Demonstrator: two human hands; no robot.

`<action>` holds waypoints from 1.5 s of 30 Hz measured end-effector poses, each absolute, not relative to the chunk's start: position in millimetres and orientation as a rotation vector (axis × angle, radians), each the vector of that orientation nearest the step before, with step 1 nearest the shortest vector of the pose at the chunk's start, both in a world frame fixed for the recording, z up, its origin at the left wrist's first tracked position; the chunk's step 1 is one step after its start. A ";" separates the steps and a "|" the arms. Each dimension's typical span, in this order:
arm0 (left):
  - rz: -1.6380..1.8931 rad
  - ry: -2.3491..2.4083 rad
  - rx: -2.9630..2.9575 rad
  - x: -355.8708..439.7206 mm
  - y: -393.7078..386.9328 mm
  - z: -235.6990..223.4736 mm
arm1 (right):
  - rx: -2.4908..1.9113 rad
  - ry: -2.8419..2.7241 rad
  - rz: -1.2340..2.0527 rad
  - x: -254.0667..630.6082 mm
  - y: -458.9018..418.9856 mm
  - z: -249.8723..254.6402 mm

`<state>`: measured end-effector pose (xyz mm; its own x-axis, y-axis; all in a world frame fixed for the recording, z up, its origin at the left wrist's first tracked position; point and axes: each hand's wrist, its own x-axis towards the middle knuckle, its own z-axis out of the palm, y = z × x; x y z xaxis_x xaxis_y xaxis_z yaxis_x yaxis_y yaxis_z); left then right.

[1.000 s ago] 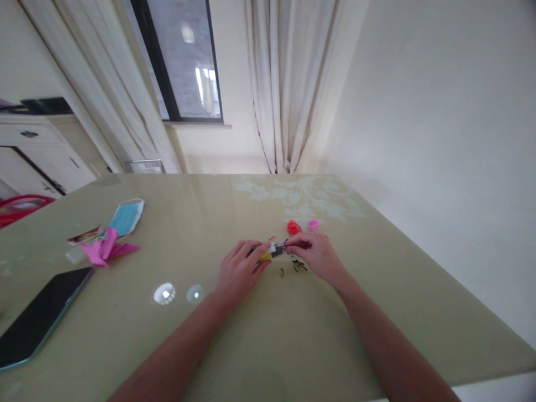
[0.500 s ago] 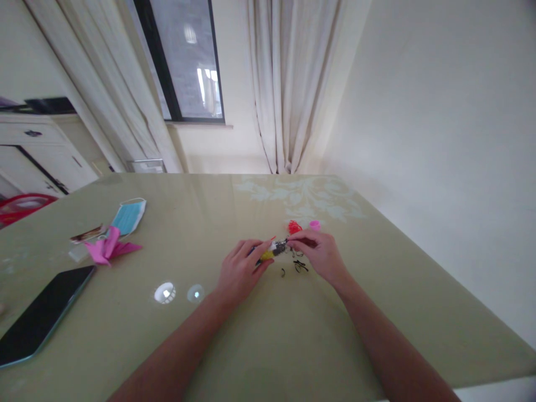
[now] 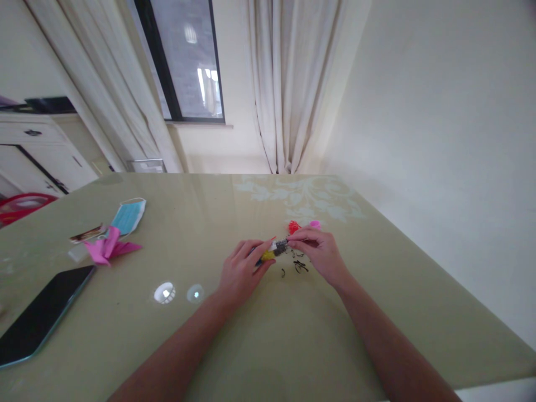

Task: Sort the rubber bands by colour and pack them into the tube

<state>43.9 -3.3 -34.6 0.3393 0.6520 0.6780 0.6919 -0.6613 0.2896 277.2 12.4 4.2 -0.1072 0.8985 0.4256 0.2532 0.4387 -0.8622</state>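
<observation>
left hand [image 3: 240, 268] grips the small yellow-and-dark item [image 3: 274, 252] over the desk [image 3: 251, 357], right hand [image 3: 320, 254] pinching at its dark tip; black bits [image 3: 300, 267] lie just below, and beyond sits a pink cup-like piece [image 3: 315, 224], contents too small to tell.

Table [image 3: 293, 335]: phone [image 3: 46, 312] L side, pink origami [image 3: 109, 245] + mask [image 3: 129, 216] twd far L corner. Red strands [image 3: 293, 227], blk bits [image 3: 300, 267] nearer R edge

Mask [image 3: 129, 217] behind phone [image 3: 47, 312] on table [image 3: 268, 340]
</observation>
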 end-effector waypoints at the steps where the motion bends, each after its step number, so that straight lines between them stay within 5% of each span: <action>1: -1.257 -1.270 -2.529 44.1 -3.3 -34.6 | -1.022 -1.611 0.767 276.3 12.5 3.7; 9: -1.312 -1.208 -2.499 43.9 -3.4 -33.0 | -1.004 -1.469 0.871 271.3 12.4 -0.9; 26: -1.244 -1.269 -2.491 43.6 -2.7 -32.9 | -0.943 -1.838 0.308 270.3 3.0 2.7; 38: -1.252 -1.211 -2.476 45.1 -4.9 -33.7 | -0.971 -1.867 0.864 266.0 -4.9 4.9; 45: -1.328 -1.274 -2.483 44.0 -2.6 -33.7 | -0.883 -1.708 0.848 275.2 -4.3 10.8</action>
<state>44.0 -2.6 -33.7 0.2917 0.6400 0.7108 0.6837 -0.6592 0.3129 275.2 -4.3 10.8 -0.2401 0.8625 0.4455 0.1665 0.4887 -0.8564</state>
